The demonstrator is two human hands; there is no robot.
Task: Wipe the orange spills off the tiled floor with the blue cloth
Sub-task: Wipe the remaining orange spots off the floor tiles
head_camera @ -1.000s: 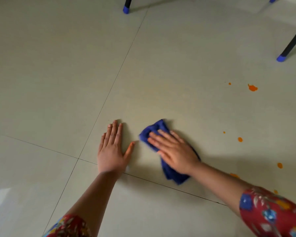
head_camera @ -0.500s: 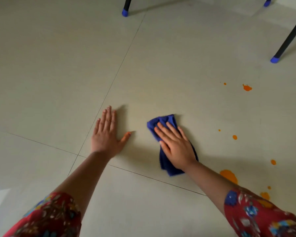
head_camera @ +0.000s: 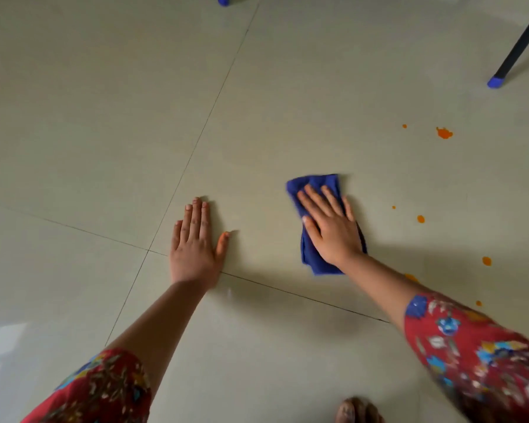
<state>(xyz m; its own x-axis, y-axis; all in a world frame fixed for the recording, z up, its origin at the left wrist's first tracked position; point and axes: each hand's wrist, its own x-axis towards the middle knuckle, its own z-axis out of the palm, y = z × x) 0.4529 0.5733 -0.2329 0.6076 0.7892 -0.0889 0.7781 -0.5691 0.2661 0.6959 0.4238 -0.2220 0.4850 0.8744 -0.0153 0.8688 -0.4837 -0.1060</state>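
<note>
The folded blue cloth lies on the pale tiled floor, and my right hand presses flat on it with straight fingers. My left hand rests flat on the bare tile to the left, fingers together, thumb out. Orange spills dot the floor right of the cloth: a larger splat farther away, a drop level with my hand, another drop nearer me. A smear shows partly from behind my right forearm.
A black chair leg with a blue cap stands at the far right. Another blue cap sits at the top edge. Grout lines cross beside my left hand. Toes of a foot show at the bottom edge.
My right hand has slid the cloth to the right and farther from me, turning it more upright. My left hand has stayed pressed on the tile.
</note>
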